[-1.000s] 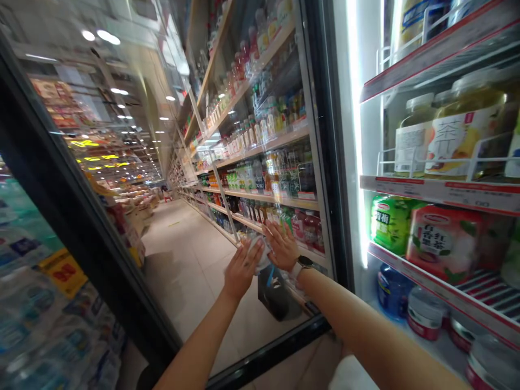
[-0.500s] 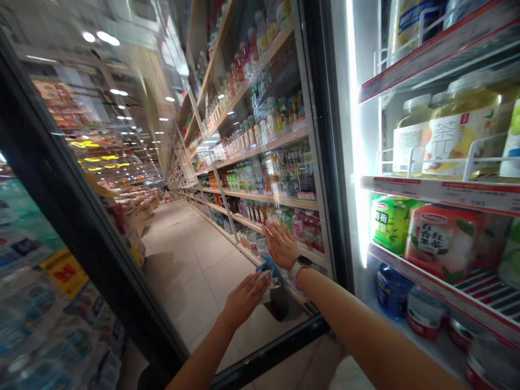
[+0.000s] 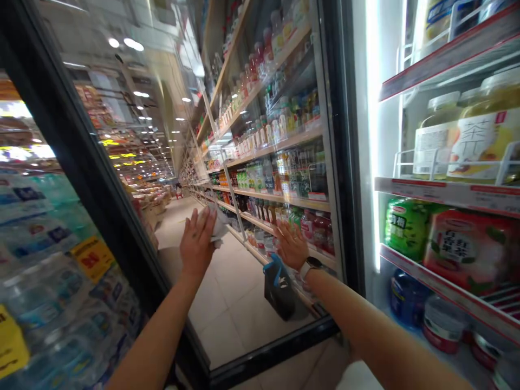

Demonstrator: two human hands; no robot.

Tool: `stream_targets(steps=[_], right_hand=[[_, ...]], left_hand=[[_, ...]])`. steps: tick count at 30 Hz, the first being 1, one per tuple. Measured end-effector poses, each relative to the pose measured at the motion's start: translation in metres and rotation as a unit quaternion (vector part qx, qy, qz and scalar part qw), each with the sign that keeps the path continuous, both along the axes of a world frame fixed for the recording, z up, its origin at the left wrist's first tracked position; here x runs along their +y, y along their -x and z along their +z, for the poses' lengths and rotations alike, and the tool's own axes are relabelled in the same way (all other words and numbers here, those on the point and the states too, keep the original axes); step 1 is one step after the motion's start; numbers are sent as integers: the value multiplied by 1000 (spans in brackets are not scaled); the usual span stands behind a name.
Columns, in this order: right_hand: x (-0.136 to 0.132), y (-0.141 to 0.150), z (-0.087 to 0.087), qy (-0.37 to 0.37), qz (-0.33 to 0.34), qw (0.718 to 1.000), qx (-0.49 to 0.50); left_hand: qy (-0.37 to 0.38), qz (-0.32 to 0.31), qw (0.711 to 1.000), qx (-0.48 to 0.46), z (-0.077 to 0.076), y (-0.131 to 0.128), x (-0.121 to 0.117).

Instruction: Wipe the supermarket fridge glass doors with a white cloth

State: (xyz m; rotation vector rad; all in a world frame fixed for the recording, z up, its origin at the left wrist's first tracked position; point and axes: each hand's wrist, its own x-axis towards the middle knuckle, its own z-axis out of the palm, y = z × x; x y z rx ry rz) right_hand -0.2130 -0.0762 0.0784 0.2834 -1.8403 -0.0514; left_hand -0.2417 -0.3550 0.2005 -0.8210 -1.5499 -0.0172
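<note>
An open glass cooler door (image 3: 244, 135) with a black frame stands in front of me. My left hand (image 3: 197, 244) presses a white cloth (image 3: 219, 226) flat against the glass, left of the middle. My right hand (image 3: 290, 245) lies flat on the glass nearer the hinge side, fingers spread, with a watch (image 3: 311, 265) on the wrist. A dark bag (image 3: 279, 287) with a blue handle shows just below my right hand; I cannot tell how it hangs.
The lit cooler shelves (image 3: 442, 189) at right hold bottles, green and red drink packs (image 3: 410, 227) and tubs below. A long store aisle (image 3: 227, 292) with drink shelving shows through the glass. Another cooler door with yellow tags (image 3: 91, 254) stands at left.
My left hand has moved the cloth up and to the left across the glass, after a dip low near my right hand. The right hand has stayed pressed in place.
</note>
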Motion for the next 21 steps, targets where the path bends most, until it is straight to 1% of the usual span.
stream_targets(steps=[1,2,3,7,9,11,13,14,15,16,17,19,21], right_hand=[[0,-1,0,-1,0,1000,3],[0,-2,0,-1,-1,1000,3],[-1,-2,1,0,-2,1000,2],[0,-3,0,1,-6,1000,-14],[0,-4,-1,2,-3,1000,-19],[0,-4,-1,5,-1,1000,-19],[-1,-4,-2,7,1,1000,-16],[-1,-4,-2,9,1,1000,-14],[-1,-4,-3,10,2,1000,-13],[-1,-3,-3,9,3,1000,-11],[-1,-3,-3,8,4,1000,-8],[-1,-2,-3,5,6,1000,5],[0,0,-3,2,8,1000,15]], left_hand=[[18,-4,1000,6,-7,-1,-1],[42,-7,999,12,-18,-2,-2],[60,-6,998,17,-33,-4,-2],[98,-7,995,12,-102,-13,-4],[123,-19,992,5,-130,-17,-7],[155,-22,988,-14,-152,-20,-13],[195,-27,980,-23,-164,-22,-20],[215,-28,976,-23,-166,-23,-23],[235,-28,971,-19,-165,-23,-27],[249,-23,968,-14,-161,-22,-30],[255,-15,967,-7,-153,-21,-33],[235,11,972,4,-128,-18,-39],[167,37,985,7,-93,-13,-44]])
